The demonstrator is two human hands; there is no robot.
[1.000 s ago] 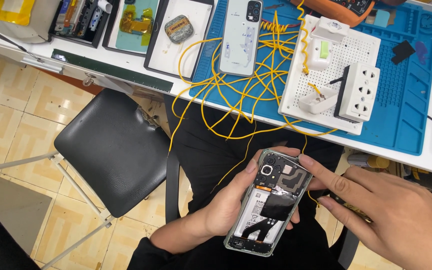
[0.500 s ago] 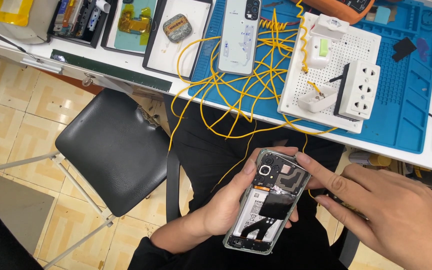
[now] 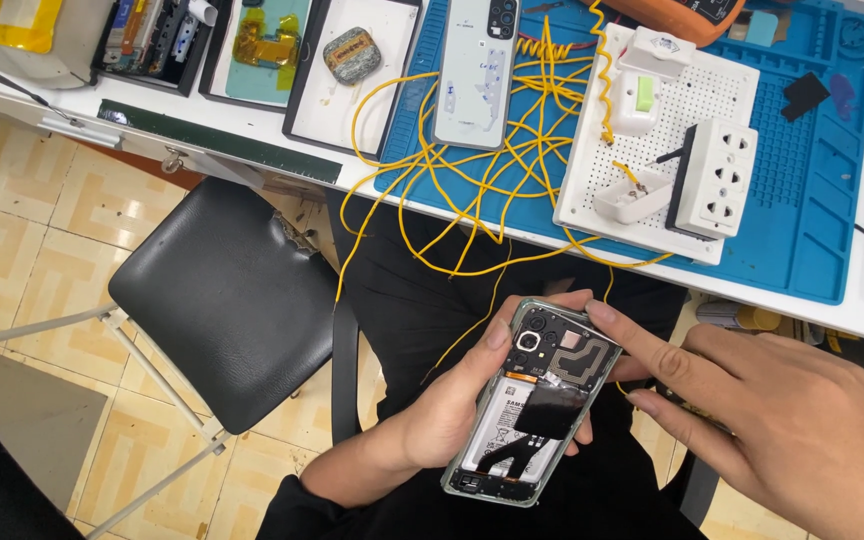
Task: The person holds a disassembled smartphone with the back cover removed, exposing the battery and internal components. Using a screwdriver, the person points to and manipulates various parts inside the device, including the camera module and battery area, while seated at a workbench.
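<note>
A black chair point(image 3: 222, 300) is standing left of the person's lap, below the counter point(image 3: 252, 150) edge. The left hand point(image 3: 442, 420) is cupping the opened phone point(image 3: 537, 400) from beneath, fingers curled around its edges, holding it over the lap, clear of the counter. The right hand point(image 3: 782, 420) is reaching in loosely open, holding nothing, its index fingertip touching the phone's upper right corner. Yellow wires point(image 3: 492, 170) are trailing off the counter's near edge above.
</note>
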